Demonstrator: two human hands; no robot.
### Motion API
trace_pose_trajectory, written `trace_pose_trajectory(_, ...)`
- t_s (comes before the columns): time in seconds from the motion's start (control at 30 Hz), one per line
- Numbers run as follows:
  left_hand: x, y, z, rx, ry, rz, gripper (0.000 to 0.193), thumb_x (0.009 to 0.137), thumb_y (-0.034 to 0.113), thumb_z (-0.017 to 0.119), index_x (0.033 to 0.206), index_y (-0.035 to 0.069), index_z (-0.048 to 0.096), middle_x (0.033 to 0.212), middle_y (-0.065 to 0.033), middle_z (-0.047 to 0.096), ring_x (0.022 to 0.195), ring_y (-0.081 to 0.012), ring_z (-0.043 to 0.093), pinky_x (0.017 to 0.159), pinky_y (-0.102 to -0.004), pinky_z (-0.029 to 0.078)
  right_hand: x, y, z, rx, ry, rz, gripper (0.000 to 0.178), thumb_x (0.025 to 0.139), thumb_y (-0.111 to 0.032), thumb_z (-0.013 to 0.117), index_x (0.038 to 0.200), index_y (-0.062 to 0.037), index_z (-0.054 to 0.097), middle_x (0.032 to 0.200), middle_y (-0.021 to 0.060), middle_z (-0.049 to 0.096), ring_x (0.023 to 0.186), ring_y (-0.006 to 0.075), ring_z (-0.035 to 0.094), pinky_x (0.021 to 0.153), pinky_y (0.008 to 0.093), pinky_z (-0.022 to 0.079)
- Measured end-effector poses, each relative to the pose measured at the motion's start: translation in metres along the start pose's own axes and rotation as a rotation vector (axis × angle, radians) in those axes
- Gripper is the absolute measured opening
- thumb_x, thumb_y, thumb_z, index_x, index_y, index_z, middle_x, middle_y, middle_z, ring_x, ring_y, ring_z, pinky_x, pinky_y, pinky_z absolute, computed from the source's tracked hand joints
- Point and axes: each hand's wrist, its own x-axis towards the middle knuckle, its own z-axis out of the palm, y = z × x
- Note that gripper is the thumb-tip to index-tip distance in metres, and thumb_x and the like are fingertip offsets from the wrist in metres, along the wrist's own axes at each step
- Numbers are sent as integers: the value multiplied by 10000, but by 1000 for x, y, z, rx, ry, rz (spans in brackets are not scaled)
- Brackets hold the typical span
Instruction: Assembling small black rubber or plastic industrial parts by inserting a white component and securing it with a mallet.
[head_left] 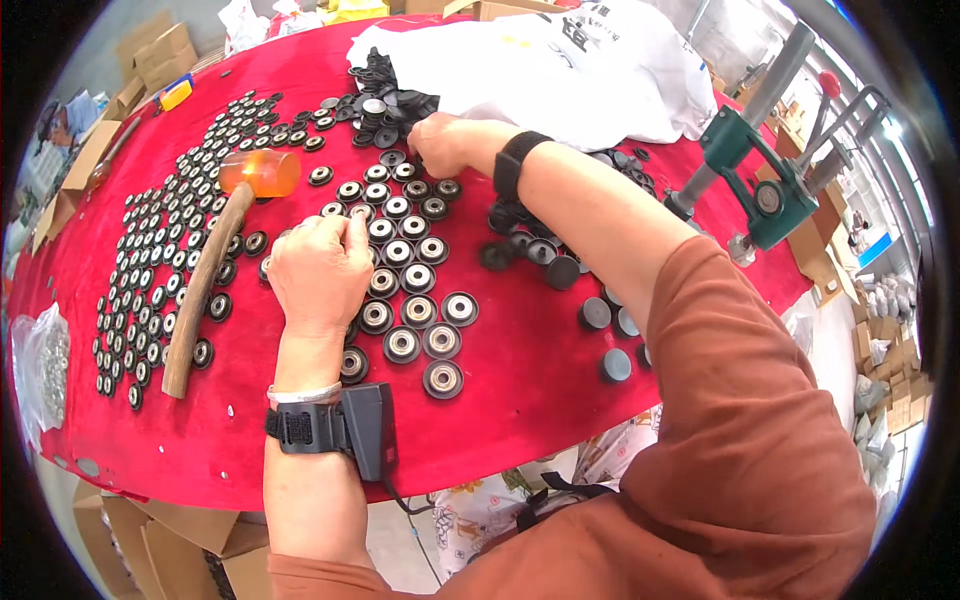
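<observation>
My left hand [318, 268] is closed, knuckles up, over the left edge of a cluster of black wheels with metal bearing centres [418, 311]. Its fingertips are mostly hidden, so whatever they hold cannot be made out. My right hand [438, 146] reaches to the far end of that cluster, fingers curled downward beside a heap of black rubbery caps [385, 105]. What lies in those fingers is hidden too. Left of my left hand rests a mallet [262, 173] with an orange translucent head and a wooden handle, lying across more bearing wheels [150, 255].
A red cloth [500, 440] covers the table. A white sack [560, 75] lies at the back. Loose dark caps [596, 314] sit under and beside my right arm. A green hand press [760, 180] stands at the right, and a clear plastic bag [40, 370] lies at the left edge.
</observation>
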Motion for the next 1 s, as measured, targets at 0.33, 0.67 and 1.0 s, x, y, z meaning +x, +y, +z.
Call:
trace_pose_trajectory(0.33, -1, -4, 0, 33, 8, 2, 286, 809, 273, 637, 622, 60, 594, 631, -95, 588, 575, -306, 585, 533, -421, 449, 8, 9, -31, 1121, 407, 220, 681, 746, -412, 712, 1147, 102, 517, 839, 168, 644, 627, 189, 625, 593, 256, 562)
trace_pose_trajectory(0.67, 0, 1, -3, 32, -34, -32, 229, 833, 239, 623, 699, 54, 623, 664, -100, 590, 595, -296, 586, 540, -391, 439, -100, 24, 4, 341, -94, 42, 401, 731, -444, 655, 753, -47, 699, 675, 103, 663, 637, 214, 651, 628, 362, 528)
trace_pose_trajectory(1.0, 1, 2, -1, 2, -47, -46, 258, 845, 266, 608, 711, 46, 628, 676, -116, 599, 606, -308, 596, 554, -399, 447, -119, 37, 35, 424, 151, -69, 364, 699, -282, 717, 969, -41, 677, 912, 150, 672, 858, 279, 643, 754, 352, 508)
